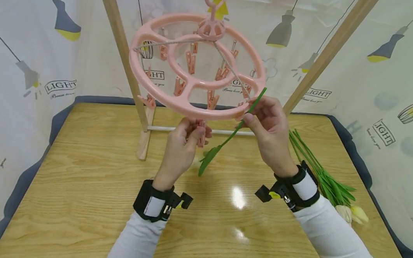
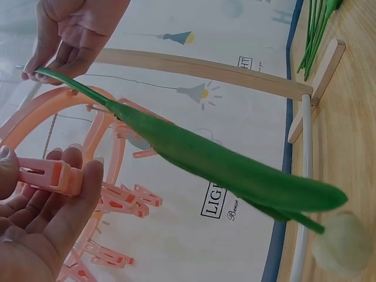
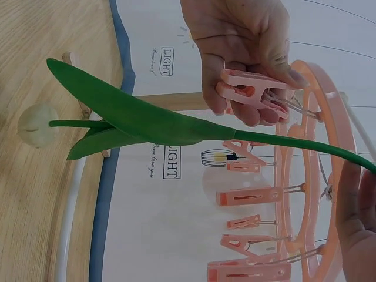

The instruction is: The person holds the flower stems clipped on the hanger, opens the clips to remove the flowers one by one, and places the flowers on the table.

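Note:
A pink clothespin (image 1: 201, 134) hangs below the near rim of a round pink drying hanger (image 1: 179, 104), and my left hand (image 1: 179, 147) pinches it between thumb and fingers. My right hand (image 1: 271, 134) pinches a tulip's green stem (image 1: 235, 131) near its end, close to the hanger's right rim. Head down, the tulip slants toward the left; its leaf (image 3: 141, 111) and pale blossom (image 3: 36, 126) show in the right wrist view. The stem passes beside the clothespin, apart from its jaws.
More pink clothespins (image 1: 190, 62) dangle around the hanger. Wooden posts (image 1: 118, 38) and a white crossbar (image 1: 164, 128) form a stand on the wooden table (image 1: 83, 200). Several tulips (image 1: 333, 186) with pale blossoms lie at the right, beside my forearm. A patterned curtain surrounds the table.

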`<state>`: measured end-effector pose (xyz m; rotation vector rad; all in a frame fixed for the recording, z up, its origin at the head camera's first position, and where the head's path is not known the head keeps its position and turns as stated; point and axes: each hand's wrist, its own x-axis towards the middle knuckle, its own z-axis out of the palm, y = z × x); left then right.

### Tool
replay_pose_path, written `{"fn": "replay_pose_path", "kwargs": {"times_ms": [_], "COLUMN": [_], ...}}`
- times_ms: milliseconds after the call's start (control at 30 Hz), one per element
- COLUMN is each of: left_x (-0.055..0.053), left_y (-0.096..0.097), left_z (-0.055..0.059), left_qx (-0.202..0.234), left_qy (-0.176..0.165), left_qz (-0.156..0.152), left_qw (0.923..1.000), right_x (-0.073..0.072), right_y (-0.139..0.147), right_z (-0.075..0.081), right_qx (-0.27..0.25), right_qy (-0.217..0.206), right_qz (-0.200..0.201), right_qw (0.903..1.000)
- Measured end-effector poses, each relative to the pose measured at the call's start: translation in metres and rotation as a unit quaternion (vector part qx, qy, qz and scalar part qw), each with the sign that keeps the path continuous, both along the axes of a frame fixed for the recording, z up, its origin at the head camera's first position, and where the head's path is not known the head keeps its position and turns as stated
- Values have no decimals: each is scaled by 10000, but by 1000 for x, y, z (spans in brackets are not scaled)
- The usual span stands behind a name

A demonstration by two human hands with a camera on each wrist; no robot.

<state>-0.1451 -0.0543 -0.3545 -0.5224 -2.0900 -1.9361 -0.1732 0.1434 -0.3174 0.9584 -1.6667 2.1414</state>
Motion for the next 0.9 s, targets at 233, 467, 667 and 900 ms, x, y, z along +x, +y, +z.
{"fn": "replay_pose_path", "kwargs": {"times_ms": [233,467,667,900], "left_x": [0,0,0,1], "left_y": [-1,-1,-2,-4], "left_z": [0,-2,-2,-5], "left_qx": [-14,252,339,335], "left_qy": [-33,-1,-1,17], "left_qz": [14,-193,-359,-464], "left_qw": [10000,9995,9988,9984], "right_x": [-1,0,0,-3], "right_y": [4,8,13,20], "right_z": [2,5,11,18], "right_qx": [-16,-169,-283,-355], "right_qy": [26,34,58,65], "right_qz": [-206,-245,-302,-453], "right_qw": [9998,9995,9991,9983]}}
